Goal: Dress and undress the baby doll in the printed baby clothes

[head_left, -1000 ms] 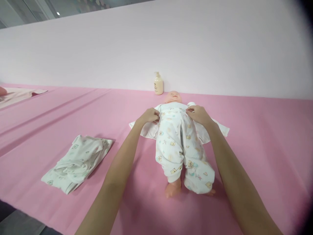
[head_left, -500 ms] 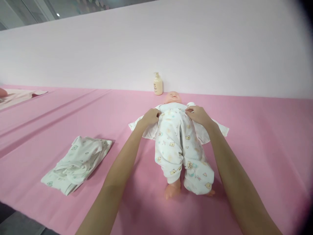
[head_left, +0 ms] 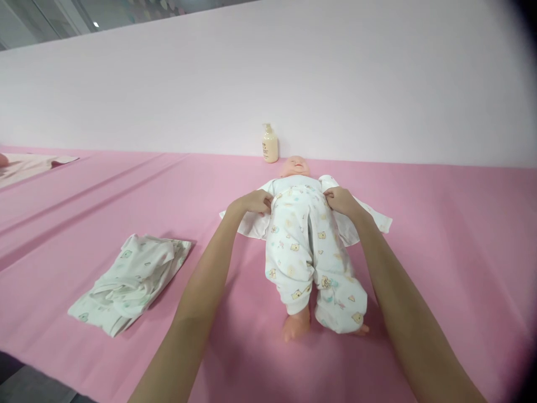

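A baby doll [head_left: 296, 166] lies on its back, head at the far side and feet towards me. It wears white baby pants [head_left: 289, 240] with a bear print, pulled up over its belly, and a white top [head_left: 349, 228] whose sides spread out on the table. My left hand [head_left: 259, 201] is closed at the left side of the pants' waist, with its fingertips partly hidden. At the right side of the waist, my right hand [head_left: 339, 200] pinches the edge of the pants. One doll foot [head_left: 297, 326] shows fully; the other is mostly covered by the pant leg.
Folded white printed baby clothes [head_left: 130, 282] lie on the left of the pink table [head_left: 440, 268]. A cream pump bottle [head_left: 270, 145] stands by the white wall behind the doll's head. At the far left edge lies a pale pink cloth [head_left: 33, 165].
Both hands have shifted slightly down along the sides of the waist, the right one also a little outward. The fingers have curled in more. The doll lies as before.
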`<state>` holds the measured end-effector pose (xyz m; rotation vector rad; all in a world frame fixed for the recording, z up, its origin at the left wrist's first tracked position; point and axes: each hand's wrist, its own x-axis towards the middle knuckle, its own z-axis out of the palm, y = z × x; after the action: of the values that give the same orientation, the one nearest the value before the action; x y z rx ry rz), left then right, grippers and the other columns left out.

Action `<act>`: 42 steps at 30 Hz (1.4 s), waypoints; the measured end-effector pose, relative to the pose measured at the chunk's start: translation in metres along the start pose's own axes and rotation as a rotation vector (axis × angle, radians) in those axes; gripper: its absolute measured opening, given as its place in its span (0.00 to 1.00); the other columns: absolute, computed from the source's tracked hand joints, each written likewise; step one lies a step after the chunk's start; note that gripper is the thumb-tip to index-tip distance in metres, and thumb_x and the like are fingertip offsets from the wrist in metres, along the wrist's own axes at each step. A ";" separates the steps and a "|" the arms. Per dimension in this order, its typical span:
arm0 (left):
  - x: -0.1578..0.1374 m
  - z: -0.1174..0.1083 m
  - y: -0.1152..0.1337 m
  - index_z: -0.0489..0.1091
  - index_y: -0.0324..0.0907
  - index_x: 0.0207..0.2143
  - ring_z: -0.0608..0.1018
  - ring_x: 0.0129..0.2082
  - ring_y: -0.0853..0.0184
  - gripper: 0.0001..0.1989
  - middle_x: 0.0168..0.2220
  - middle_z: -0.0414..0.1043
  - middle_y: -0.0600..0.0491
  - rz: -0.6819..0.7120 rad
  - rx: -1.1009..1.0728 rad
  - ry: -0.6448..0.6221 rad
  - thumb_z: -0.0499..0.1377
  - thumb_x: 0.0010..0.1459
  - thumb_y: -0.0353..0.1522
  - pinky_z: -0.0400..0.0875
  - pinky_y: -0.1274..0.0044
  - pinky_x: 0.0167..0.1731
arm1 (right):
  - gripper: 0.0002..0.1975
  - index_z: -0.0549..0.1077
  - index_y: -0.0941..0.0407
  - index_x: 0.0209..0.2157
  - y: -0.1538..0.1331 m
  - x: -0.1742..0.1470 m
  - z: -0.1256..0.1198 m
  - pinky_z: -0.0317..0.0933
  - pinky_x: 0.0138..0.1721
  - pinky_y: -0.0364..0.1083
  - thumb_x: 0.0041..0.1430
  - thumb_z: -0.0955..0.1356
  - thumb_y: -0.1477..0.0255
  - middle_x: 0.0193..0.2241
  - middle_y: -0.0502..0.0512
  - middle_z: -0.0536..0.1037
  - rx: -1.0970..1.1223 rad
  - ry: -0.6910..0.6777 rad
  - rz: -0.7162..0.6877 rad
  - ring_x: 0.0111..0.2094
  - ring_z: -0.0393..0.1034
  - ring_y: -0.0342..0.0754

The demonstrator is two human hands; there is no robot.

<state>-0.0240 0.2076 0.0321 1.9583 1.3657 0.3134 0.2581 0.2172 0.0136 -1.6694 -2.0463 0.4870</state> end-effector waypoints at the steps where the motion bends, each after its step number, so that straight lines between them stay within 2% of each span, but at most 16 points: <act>1: 0.000 0.001 0.000 0.70 0.42 0.25 0.76 0.29 0.66 0.09 0.26 0.73 0.56 -0.007 0.011 -0.023 0.57 0.36 0.25 0.73 0.79 0.28 | 0.18 0.77 0.59 0.38 0.004 0.001 0.001 0.63 0.40 0.43 0.50 0.60 0.83 0.35 0.58 0.80 0.008 -0.015 -0.002 0.37 0.74 0.49; 6: 0.001 0.006 -0.004 0.71 0.41 0.25 0.77 0.32 0.66 0.09 0.27 0.74 0.56 -0.003 -0.129 -0.040 0.57 0.37 0.24 0.74 0.80 0.30 | 0.16 0.76 0.58 0.30 0.022 0.003 0.006 0.62 0.34 0.42 0.41 0.61 0.82 0.29 0.53 0.79 0.075 -0.097 -0.071 0.31 0.72 0.47; 10: 0.000 0.010 -0.005 0.71 0.40 0.26 0.78 0.32 0.66 0.09 0.27 0.74 0.55 0.021 -0.176 -0.036 0.55 0.39 0.24 0.74 0.80 0.31 | 0.12 0.75 0.59 0.28 0.034 0.004 0.011 0.61 0.32 0.42 0.42 0.62 0.78 0.28 0.53 0.78 0.128 -0.104 -0.139 0.31 0.70 0.48; 15: -0.005 0.017 -0.002 0.70 0.39 0.41 0.78 0.38 0.66 0.20 0.33 0.76 0.54 0.003 -0.194 0.060 0.55 0.42 0.24 0.74 0.78 0.39 | 0.10 0.75 0.60 0.29 0.040 0.003 0.019 0.61 0.35 0.44 0.45 0.64 0.73 0.29 0.53 0.78 0.261 -0.080 -0.121 0.34 0.70 0.50; 17: -0.006 0.017 -0.003 0.69 0.38 0.43 0.78 0.39 0.66 0.21 0.34 0.77 0.52 0.008 -0.254 0.060 0.54 0.43 0.24 0.73 0.76 0.41 | 0.09 0.75 0.59 0.28 0.041 0.003 0.019 0.61 0.35 0.44 0.46 0.65 0.72 0.29 0.53 0.78 0.271 -0.075 -0.121 0.33 0.70 0.50; 20: -0.007 0.013 -0.006 0.70 0.38 0.41 0.78 0.39 0.66 0.18 0.35 0.77 0.52 -0.001 -0.351 -0.014 0.55 0.44 0.25 0.74 0.76 0.42 | 0.09 0.75 0.59 0.31 0.044 0.003 0.016 0.62 0.38 0.45 0.46 0.66 0.72 0.33 0.54 0.79 0.335 -0.127 -0.108 0.35 0.71 0.50; 23: -0.007 0.008 -0.007 0.71 0.40 0.34 0.78 0.36 0.67 0.12 0.32 0.76 0.54 0.011 -0.354 -0.066 0.56 0.43 0.25 0.75 0.77 0.38 | 0.11 0.76 0.58 0.34 0.048 0.003 0.015 0.63 0.43 0.46 0.47 0.67 0.72 0.38 0.55 0.79 0.425 -0.207 -0.070 0.40 0.71 0.50; 26: -0.004 0.009 -0.005 0.68 0.39 0.27 0.77 0.32 0.69 0.09 0.27 0.73 0.57 0.037 -0.246 0.000 0.54 0.41 0.23 0.74 0.80 0.33 | 0.11 0.76 0.57 0.36 0.050 0.000 0.019 0.63 0.44 0.46 0.48 0.68 0.70 0.39 0.55 0.79 0.556 -0.224 -0.033 0.41 0.71 0.50; 30: 0.001 0.017 -0.006 0.66 0.39 0.23 0.75 0.30 0.70 0.07 0.25 0.72 0.56 0.055 -0.121 0.096 0.51 0.40 0.22 0.71 0.82 0.30 | 0.09 0.73 0.56 0.33 0.050 -0.002 0.028 0.63 0.37 0.44 0.47 0.69 0.70 0.33 0.52 0.78 0.686 -0.178 -0.042 0.35 0.71 0.47; 34: 0.001 0.019 -0.010 0.66 0.39 0.25 0.73 0.25 0.71 0.07 0.23 0.70 0.56 0.027 -0.144 0.086 0.51 0.41 0.24 0.69 0.80 0.26 | 0.06 0.69 0.56 0.28 0.050 -0.003 0.030 0.60 0.31 0.41 0.46 0.68 0.71 0.28 0.48 0.75 0.709 -0.173 -0.045 0.29 0.67 0.43; 36: 0.000 0.017 -0.010 0.67 0.40 0.26 0.71 0.23 0.71 0.08 0.21 0.68 0.56 0.013 -0.063 0.085 0.51 0.41 0.24 0.68 0.79 0.25 | 0.05 0.70 0.57 0.28 0.047 -0.003 0.027 0.60 0.32 0.41 0.46 0.68 0.72 0.28 0.49 0.75 0.669 -0.164 -0.026 0.29 0.67 0.43; 38: 0.001 0.015 -0.007 0.67 0.40 0.24 0.71 0.24 0.69 0.07 0.21 0.68 0.55 0.017 0.137 0.149 0.52 0.41 0.24 0.66 0.78 0.26 | 0.05 0.72 0.57 0.29 0.043 -0.002 0.021 0.60 0.33 0.42 0.46 0.66 0.74 0.30 0.50 0.76 0.577 -0.157 -0.011 0.30 0.67 0.44; 42: 0.006 0.021 0.004 0.69 0.39 0.24 0.74 0.36 0.60 0.06 0.34 0.73 0.47 -0.057 0.610 0.390 0.52 0.46 0.26 0.67 0.73 0.34 | 0.10 0.73 0.58 0.25 0.029 0.000 0.009 0.59 0.33 0.43 0.44 0.62 0.80 0.26 0.52 0.75 0.233 -0.099 -0.028 0.29 0.67 0.46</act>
<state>-0.0072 0.2036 0.0186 2.4290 1.9366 0.2814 0.2768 0.2236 -0.0100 -1.5031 -1.9912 0.7803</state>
